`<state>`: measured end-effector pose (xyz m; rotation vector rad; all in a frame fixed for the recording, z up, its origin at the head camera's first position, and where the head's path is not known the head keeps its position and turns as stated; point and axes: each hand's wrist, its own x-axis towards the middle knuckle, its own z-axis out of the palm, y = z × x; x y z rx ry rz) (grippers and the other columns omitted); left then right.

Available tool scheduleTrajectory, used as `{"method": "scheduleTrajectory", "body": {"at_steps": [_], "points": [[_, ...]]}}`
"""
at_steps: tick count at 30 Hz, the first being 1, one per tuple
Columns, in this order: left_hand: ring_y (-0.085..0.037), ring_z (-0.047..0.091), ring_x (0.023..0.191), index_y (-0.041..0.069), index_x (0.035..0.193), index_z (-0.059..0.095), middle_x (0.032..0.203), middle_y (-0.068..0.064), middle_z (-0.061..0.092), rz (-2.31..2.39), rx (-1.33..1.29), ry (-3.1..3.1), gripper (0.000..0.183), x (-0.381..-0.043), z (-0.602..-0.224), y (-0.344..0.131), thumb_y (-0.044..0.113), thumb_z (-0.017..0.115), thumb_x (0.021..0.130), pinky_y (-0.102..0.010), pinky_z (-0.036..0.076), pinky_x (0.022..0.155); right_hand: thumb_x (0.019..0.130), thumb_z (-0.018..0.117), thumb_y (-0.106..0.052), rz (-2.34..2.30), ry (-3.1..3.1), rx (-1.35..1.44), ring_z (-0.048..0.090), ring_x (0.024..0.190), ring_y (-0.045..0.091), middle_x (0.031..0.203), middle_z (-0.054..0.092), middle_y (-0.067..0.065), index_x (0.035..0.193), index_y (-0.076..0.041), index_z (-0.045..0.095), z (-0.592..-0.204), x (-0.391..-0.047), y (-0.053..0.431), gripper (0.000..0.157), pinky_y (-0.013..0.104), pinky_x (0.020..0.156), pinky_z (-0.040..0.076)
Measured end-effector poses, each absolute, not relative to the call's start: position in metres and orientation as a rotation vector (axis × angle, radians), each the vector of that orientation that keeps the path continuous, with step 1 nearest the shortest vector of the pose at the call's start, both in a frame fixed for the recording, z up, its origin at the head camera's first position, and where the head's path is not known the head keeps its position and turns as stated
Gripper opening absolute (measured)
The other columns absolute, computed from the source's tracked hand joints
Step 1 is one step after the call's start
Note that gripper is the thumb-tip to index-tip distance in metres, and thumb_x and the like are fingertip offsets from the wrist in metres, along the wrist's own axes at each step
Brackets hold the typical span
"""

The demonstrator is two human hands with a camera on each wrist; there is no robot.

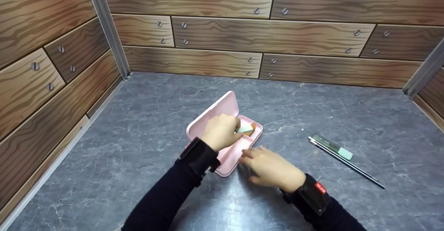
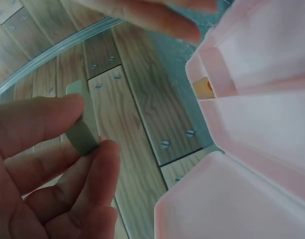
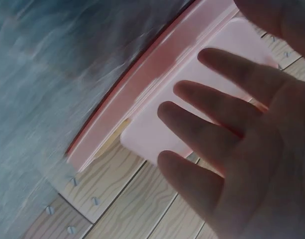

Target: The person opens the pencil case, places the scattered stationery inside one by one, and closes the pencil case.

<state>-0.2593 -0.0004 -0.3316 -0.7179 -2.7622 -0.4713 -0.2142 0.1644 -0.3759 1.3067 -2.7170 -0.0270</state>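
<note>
Fingers of the right hand point(image 1: 272, 168), spread and gripping nothing, lie beside the open pink case point(image 1: 229, 164); a nudge could shift it. Beyond, the left hand point(image 1: 221, 132) pinches a pale-green block point(image 1: 245, 129) over the far compartment point(image 1: 245, 120), where the orange piece point(image 2: 204, 88) may tip it.

"What stood in the way around the pink case point(image 1: 229, 164)?"
"Its upright lid point(image 1: 226, 107) at ten o'clock, the left hand point(image 1: 221, 132) with a green block point(image 1: 245, 129) above it, the right hand point(image 1: 272, 168) at four."
"Any passage?"
"Over the low rim from two, or across the counter point(image 1: 288, 111), short of the striped pencil point(image 1: 347, 163) at three."
</note>
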Motion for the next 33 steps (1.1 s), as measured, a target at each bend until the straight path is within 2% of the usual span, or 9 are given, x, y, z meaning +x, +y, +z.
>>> {"method": "scheduleTrajectory", "body": {"at_steps": [4, 11, 18, 26, 33], "points": [[-0.014, 0.051, 0.055, 0.011, 0.069, 0.062, 0.061, 0.003, 0.057, -0.457, -0.759, -2.826, 0.014, -0.268, -0.327, 0.006, 0.023, 0.067, 0.073, -0.031, 0.040, 0.050, 0.065, 0.070, -0.021, -0.089, -2.728, 1.329, 0.048, 0.108, 0.026, 0.114, 0.055, 0.013, 0.108, -0.005, 0.058, -0.376, -0.210, 0.162, 0.047, 0.047, 0.089, 0.035], [-0.014, 0.042, 0.051, 0.005, 0.065, 0.060, 0.057, 0.001, 0.050, -0.443, -0.799, -2.947, 0.019, -0.285, -0.331, 0.026, 0.019, 0.063, 0.077, -0.031, 0.038, 0.050, 0.063, 0.071, -0.019, -0.130, -2.755, 1.303, 0.048, 0.109, 0.025, 0.116, 0.054, 0.012, 0.108, -0.004, 0.056, -0.377, -0.208, 0.159, 0.050, 0.050, 0.089, 0.034], [-0.019, 0.060, 0.070, 0.006, 0.081, 0.066, 0.082, -0.006, 0.065, -0.261, -0.808, -2.948, 0.010, -0.292, -0.346, 0.045, 0.014, 0.062, 0.077, -0.034, 0.047, 0.061, 0.061, 0.072, -0.020, -0.182, -2.680, 1.320, 0.049, 0.109, 0.021, 0.114, 0.056, 0.009, 0.104, -0.008, 0.056, -0.379, -0.206, 0.157, 0.048, 0.048, 0.088, 0.036], [-0.025, 0.062, 0.071, 0.006, 0.079, 0.066, 0.079, -0.010, 0.065, -0.142, -0.842, -2.857, 0.010, -0.297, -0.358, 0.057, 0.013, 0.062, 0.073, -0.039, 0.048, 0.058, 0.061, 0.071, -0.021, -0.235, -2.658, 1.307, 0.049, 0.108, 0.017, 0.114, 0.057, 0.006, 0.107, -0.010, 0.056, -0.380, -0.203, 0.153, 0.050, 0.044, 0.089, 0.036], [-0.024, 0.061, 0.071, 0.007, 0.077, 0.065, 0.079, -0.008, 0.065, -0.127, -0.855, -2.884, 0.011, -0.306, -0.359, 0.060, 0.014, 0.067, 0.068, -0.038, 0.047, 0.060, 0.061, 0.070, -0.018, -0.241, -2.659, 1.278, 0.050, 0.107, 0.018, 0.114, 0.057, 0.006, 0.104, -0.009, 0.057, -0.378, -0.201, 0.155, 0.046, 0.043, 0.089, 0.037]]}}
